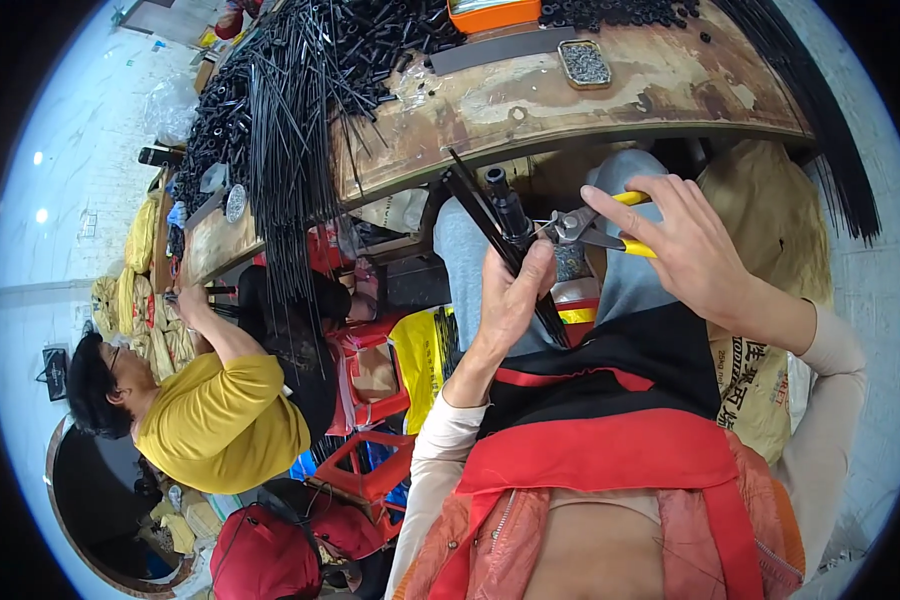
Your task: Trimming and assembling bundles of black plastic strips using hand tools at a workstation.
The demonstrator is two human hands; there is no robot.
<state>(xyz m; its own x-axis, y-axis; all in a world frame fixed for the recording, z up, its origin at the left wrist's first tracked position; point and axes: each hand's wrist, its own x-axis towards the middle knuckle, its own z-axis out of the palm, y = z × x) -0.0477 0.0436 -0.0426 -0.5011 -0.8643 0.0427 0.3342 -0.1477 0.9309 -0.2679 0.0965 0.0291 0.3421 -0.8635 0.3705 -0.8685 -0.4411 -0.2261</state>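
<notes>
My left hand (pixel 515 300) is closed around a bundle of thin black rods (pixel 478 210) over my lap. A black cylindrical fitting (pixel 510 208) stands up beside the rods at the same hand. My right hand (pixel 685 235) grips pliers (pixel 573 224) with yellow handles, their metal head up against the fitting, close to my left thumb. The handles look spread apart. Whether the jaws bite on anything is too small to tell.
A worn wooden table (pixel 510 110) curves across ahead, bearing long black rods (pixel 290 130), heaped black fittings (pixel 220 130), an orange box (pixel 495 14) and a dish of small metal pieces (pixel 584 64). A co-worker in yellow (pixel 225 425) sits left, near red stools (pixel 370 465). Sacks (pixel 760 395) stand right.
</notes>
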